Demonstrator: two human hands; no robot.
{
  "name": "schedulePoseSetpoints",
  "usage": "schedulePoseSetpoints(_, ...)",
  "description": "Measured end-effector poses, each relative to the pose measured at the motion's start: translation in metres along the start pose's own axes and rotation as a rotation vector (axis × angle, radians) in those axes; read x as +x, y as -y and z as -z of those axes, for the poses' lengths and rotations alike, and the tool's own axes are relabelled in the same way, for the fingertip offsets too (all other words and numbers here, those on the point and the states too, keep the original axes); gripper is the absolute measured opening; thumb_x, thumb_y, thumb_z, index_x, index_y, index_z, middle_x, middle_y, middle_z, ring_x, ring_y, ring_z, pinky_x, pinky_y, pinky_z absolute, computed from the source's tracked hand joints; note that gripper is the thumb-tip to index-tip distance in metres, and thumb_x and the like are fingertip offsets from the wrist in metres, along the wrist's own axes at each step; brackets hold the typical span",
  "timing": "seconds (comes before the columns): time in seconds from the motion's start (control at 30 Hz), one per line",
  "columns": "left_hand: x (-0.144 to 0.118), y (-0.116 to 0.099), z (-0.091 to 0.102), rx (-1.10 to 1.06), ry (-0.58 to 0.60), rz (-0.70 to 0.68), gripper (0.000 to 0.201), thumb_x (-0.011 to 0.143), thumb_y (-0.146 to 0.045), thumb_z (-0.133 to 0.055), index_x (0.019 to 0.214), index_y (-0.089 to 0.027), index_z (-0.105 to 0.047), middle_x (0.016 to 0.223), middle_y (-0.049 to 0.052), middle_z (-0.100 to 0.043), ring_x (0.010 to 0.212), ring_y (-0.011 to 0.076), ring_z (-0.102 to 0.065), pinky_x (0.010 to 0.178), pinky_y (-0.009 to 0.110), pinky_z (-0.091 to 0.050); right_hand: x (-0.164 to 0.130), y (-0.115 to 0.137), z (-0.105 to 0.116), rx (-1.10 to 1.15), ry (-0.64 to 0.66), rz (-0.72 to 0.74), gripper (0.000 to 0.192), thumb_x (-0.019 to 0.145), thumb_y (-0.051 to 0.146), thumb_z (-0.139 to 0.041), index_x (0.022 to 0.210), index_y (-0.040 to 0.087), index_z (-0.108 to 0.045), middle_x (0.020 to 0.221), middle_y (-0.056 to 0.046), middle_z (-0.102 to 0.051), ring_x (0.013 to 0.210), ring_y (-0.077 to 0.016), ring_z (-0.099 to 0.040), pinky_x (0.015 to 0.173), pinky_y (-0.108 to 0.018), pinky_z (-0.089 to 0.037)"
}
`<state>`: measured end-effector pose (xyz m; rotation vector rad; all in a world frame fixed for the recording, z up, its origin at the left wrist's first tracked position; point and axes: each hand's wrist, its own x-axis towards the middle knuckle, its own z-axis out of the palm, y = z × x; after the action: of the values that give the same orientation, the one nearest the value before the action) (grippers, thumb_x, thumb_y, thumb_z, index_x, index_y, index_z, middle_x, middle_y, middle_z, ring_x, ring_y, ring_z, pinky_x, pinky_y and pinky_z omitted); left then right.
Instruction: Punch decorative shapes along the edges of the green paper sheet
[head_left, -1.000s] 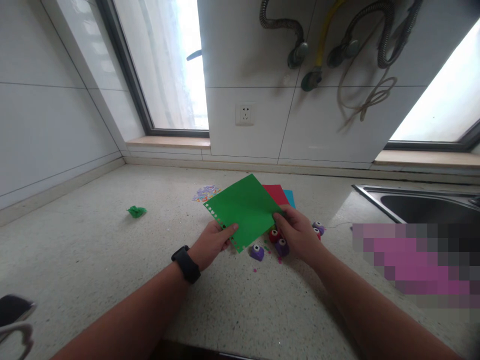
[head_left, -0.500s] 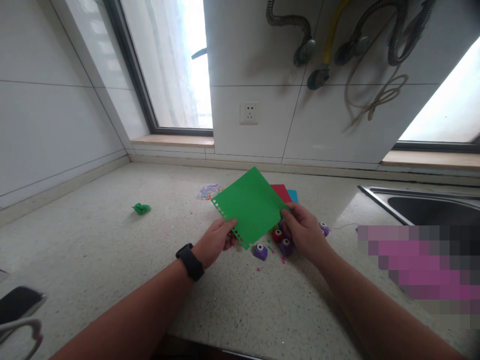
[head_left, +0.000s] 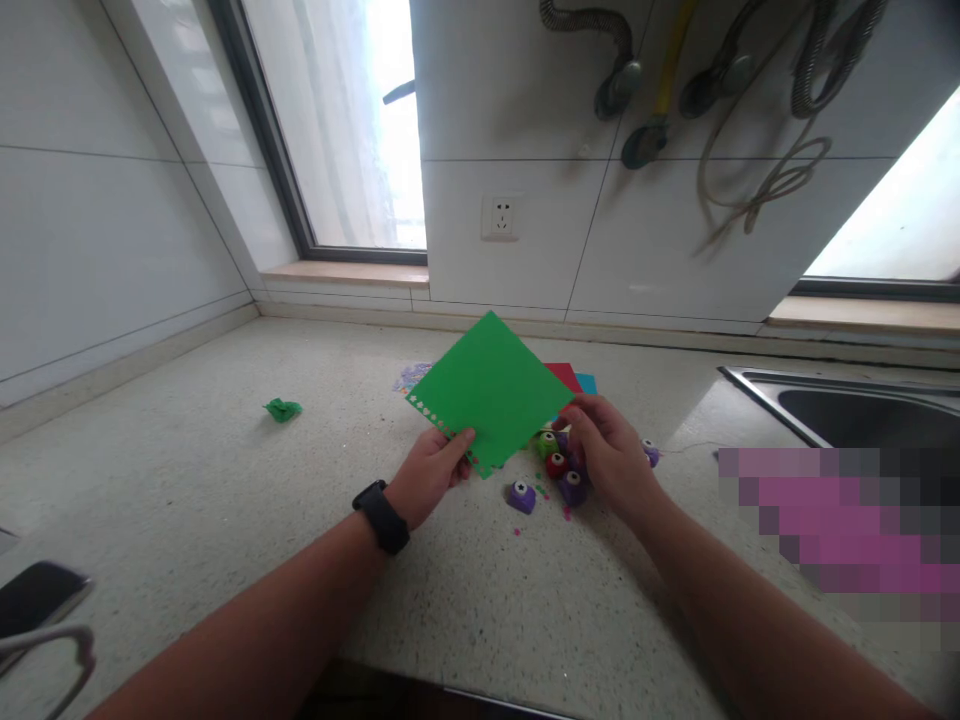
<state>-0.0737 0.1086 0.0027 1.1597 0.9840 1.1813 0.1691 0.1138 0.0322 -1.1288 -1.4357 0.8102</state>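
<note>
Green paper sheet (head_left: 491, 390) was pinched by the left hand (head_left: 431, 470) above the speckled countertop (head_left: 225, 480). Right hand (head_left: 611, 455), fingers curled, hovered over small craft punches (head_left: 555, 465). Tiled walls, windows and sink (head_left: 847, 410) surrounded; a crumpled green scrap (head_left: 283, 408) lay well apart.

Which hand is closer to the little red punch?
Right. The right hand sits right beside the red punch, its fingers just above the cluster of punches. The left hand is farther away, across the green paper, pinching its punched edge.
</note>
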Motion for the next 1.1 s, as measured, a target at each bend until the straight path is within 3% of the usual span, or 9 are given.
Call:
schedulePoseSetpoints(0.07,0.002,0.0,0.001,-0.065,-0.096,-0.017,0.043,0.082,-0.056,-0.074,0.076,-0.016,-0.059,0.06,-0.002,-0.056,0.047,0.007,-0.048,0.042,0.02,-0.032,0.0,0.0,0.002,-0.094,-0.022,0.071,0.035,0.097,0.049,-0.054,0.116,0.021,-0.06,0.088,-0.005,-0.068,0.068,-0.0175,-0.059,0.062,-0.031,-0.046)
schedulePoseSetpoints(0.13,0.004,0.0,0.002,-0.122,-0.161,-0.042,0.042,0.082,-0.056,-0.075,0.077,-0.017,-0.058,0.06,-0.003,-0.056,0.046,0.0064,-0.047,0.04,0.018,-0.031,-0.001,0.0,0.004,-0.263,-0.01,0.157,0.029,0.1,0.045,-0.051,0.108,0.021,-0.064,0.089,-0.006,-0.069,0.079,-0.0206,-0.063,0.072,-0.034,-0.047)
schedulePoseSetpoints(0.3,0.007,0.001,0.003,-0.188,-0.171,-0.061,0.04,0.081,-0.053,-0.076,0.079,-0.018,-0.057,0.06,-0.004,-0.055,0.044,0.0062,-0.046,0.038,0.018,-0.029,-0.001,0.002,0.0,-0.631,0.079,0.332,0.036,0.103,0.04,-0.044,0.08,0.021,-0.063,0.077,-0.007,-0.065,0.077,-0.0236,-0.059,0.072,-0.036,-0.042)
schedulePoseSetpoints(0.5,0.006,0.003,0.003,-0.163,-0.154,-0.067,0.04,0.084,-0.054,-0.073,0.079,-0.018,-0.057,0.06,-0.003,-0.055,0.044,0.0067,-0.046,0.038,0.018,-0.031,0.001,-0.001,-0.018,-0.878,0.172,0.467,0.017,0.097,0.024,-0.056,0.107,0.017,-0.068,0.096,-0.011,-0.07,0.091,-0.0275,-0.061,0.083,-0.039,-0.044)
schedulePoseSetpoints(0.77,0.008,0.004,0.003,-0.127,-0.153,-0.053,0.043,0.083,-0.057,-0.073,0.077,-0.017,-0.057,0.058,-0.003,-0.056,0.044,0.0065,-0.047,0.039,0.018,-0.03,0.008,-0.004,-0.017,-0.952,0.188,0.418,0.015,0.098,0.025,-0.059,0.093,0.018,-0.072,0.09,-0.009,-0.071,0.09,-0.027,-0.061,0.083,-0.038,-0.044)
schedulePoseSetpoints(0.97,0.007,0.004,0.002,-0.095,-0.134,-0.061,0.042,0.086,-0.056,-0.07,0.075,-0.017,-0.058,0.057,-0.003,-0.054,0.044,0.0066,-0.047,0.039,0.018,-0.03,0.004,-0.003,-0.024,-1.098,0.217,0.422,0.031,0.1,0.029,-0.058,0.126,0.018,-0.069,0.116,-0.011,-0.071,0.109,-0.0304,-0.056,0.096,-0.041,-0.04)
schedulePoseSetpoints(1.1,0.006,0.004,0.001,-0.088,-0.125,-0.056,0.042,0.087,-0.055,-0.069,0.075,-0.017,-0.058,0.057,-0.003,-0.054,0.044,0.0067,-0.046,0.039,0.018,-0.03,0.001,-0.002,-0.026,-1.196,0.262,0.378,0.03,0.095,0.034,-0.067,0.122,0.023,-0.072,0.122,-0.01,-0.069,0.112,-0.0335,-0.053,0.093,-0.044,-0.04)
